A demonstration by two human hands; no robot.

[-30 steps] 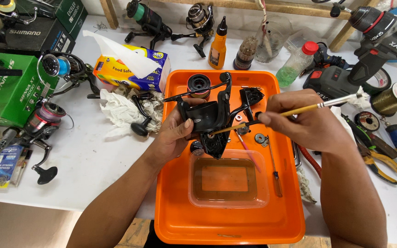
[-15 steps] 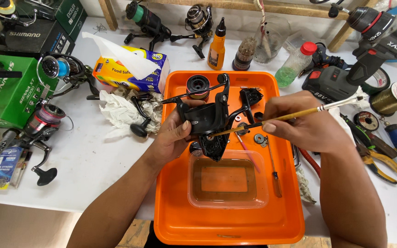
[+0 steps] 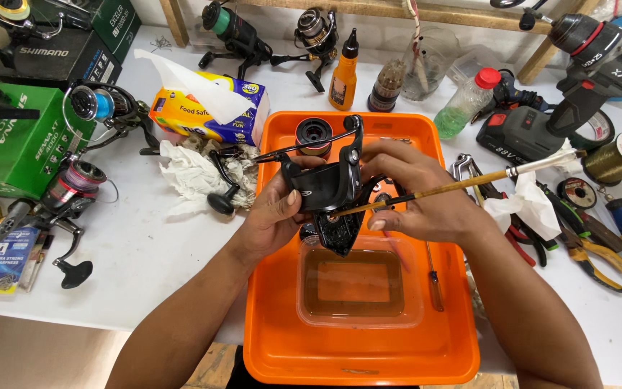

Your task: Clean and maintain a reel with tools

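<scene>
My left hand (image 3: 276, 214) grips a black fishing reel body (image 3: 324, 196) and holds it over an orange tray (image 3: 275, 346). My right hand (image 3: 426, 194) holds a thin wooden-handled brush (image 3: 469, 184), its tip against the reel's lower side and its white end pointing right. Right below the reel, inside the tray, sits a clear square container of brownish liquid (image 3: 358, 284). A black spool (image 3: 314, 135) stands at the tray's far edge.
Other reels (image 3: 73, 184), green and black boxes (image 3: 16, 144), a tissue pack (image 3: 206, 112) and crumpled tissue lie left. Bottles (image 3: 343, 72) stand behind the tray. A cordless drill (image 3: 584, 72), pliers (image 3: 584, 248), line spools and a small screwdriver (image 3: 433, 266) lie right.
Both hands have come closer to the camera and the reel body is turned. The right hand now wraps over the reel's right side with the brush still at it.
</scene>
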